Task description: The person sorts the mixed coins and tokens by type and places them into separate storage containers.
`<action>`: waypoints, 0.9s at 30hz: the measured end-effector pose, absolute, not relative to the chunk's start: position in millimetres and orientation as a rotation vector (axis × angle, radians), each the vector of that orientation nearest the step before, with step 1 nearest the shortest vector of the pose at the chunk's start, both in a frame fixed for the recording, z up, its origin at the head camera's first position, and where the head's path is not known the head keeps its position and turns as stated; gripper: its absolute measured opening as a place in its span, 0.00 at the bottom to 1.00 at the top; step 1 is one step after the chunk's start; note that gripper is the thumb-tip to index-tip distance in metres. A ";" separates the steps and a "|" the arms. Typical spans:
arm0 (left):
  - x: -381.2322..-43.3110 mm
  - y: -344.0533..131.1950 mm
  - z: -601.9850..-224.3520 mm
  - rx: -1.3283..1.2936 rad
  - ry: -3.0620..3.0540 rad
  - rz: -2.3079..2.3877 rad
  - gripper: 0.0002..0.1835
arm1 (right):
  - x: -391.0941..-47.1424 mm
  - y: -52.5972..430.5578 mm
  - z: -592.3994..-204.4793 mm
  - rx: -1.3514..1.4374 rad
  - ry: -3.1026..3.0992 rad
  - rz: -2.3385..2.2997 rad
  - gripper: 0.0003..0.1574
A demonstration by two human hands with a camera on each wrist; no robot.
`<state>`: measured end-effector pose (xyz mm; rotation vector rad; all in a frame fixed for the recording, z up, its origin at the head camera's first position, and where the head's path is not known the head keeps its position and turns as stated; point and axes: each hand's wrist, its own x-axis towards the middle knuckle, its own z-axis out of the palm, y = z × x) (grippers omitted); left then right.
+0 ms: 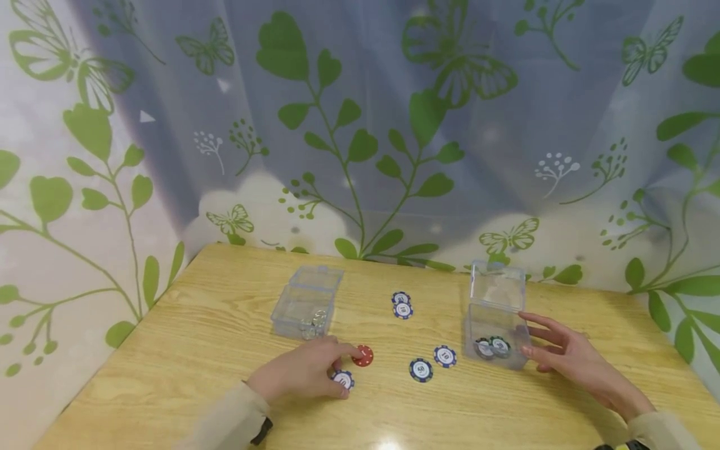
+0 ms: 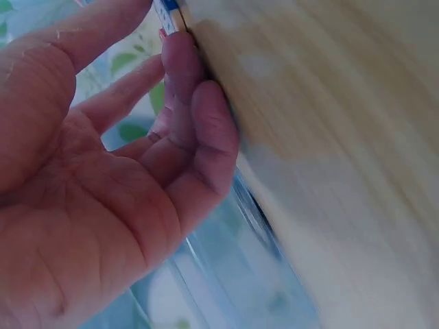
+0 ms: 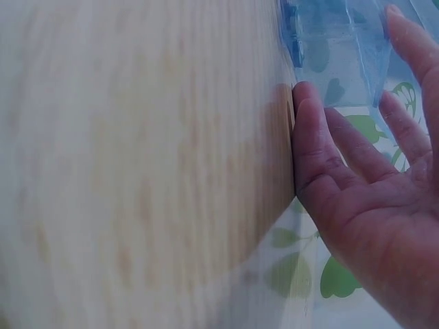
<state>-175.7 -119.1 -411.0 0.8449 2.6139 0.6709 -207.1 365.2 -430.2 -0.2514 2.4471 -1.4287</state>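
On the table my left hand (image 1: 306,369) holds a blue-and-white poker chip (image 1: 342,380) marked 10 between thumb and fingers. Its index fingertip touches a red poker chip (image 1: 363,355). Just beyond that hand stands a clear plastic box (image 1: 287,312), lid up, with several clear pieces (image 1: 315,322) inside. My right hand (image 1: 574,359) rests its fingertips against the right side of another clear box (image 1: 495,319), fingers loosely extended. Inside that box lie a green-edged chip (image 1: 499,346) and a black-edged chip (image 1: 484,348). In the right wrist view fingertips touch the box wall (image 3: 329,55).
Between the boxes lie two overlapping blue chips (image 1: 402,309). Nearer the front are a dark-edged chip (image 1: 420,370) marked 50 and a blue chip (image 1: 445,356) marked 10. A curtain (image 1: 365,125) with leaves and butterflies hangs behind the wooden table (image 1: 225,300).
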 end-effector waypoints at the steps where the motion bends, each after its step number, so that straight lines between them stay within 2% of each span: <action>1: -176.8 -110.8 -410.9 0.841 2.622 0.656 0.33 | -206.8 365.4 -430.1 -0.248 2.448 -1.427 0.45; 9: -199.7 -65.0 -404.4 0.734 2.642 0.640 0.34 | -209.9 365.4 -428.9 -0.241 2.463 -1.411 0.45; 14: -206.8 -65.6 -402.2 0.692 2.626 0.658 0.31 | -210.2 363.4 -430.0 -0.234 2.458 -1.406 0.46; 19: -208.6 -66.9 -403.8 0.679 2.630 0.631 0.24 | -209.1 364.2 -430.5 -0.234 2.458 -1.408 0.46; 27: -213.8 -65.1 -406.8 0.669 2.634 0.627 0.22 | -208.2 365.6 -430.9 -0.231 2.454 -1.409 0.46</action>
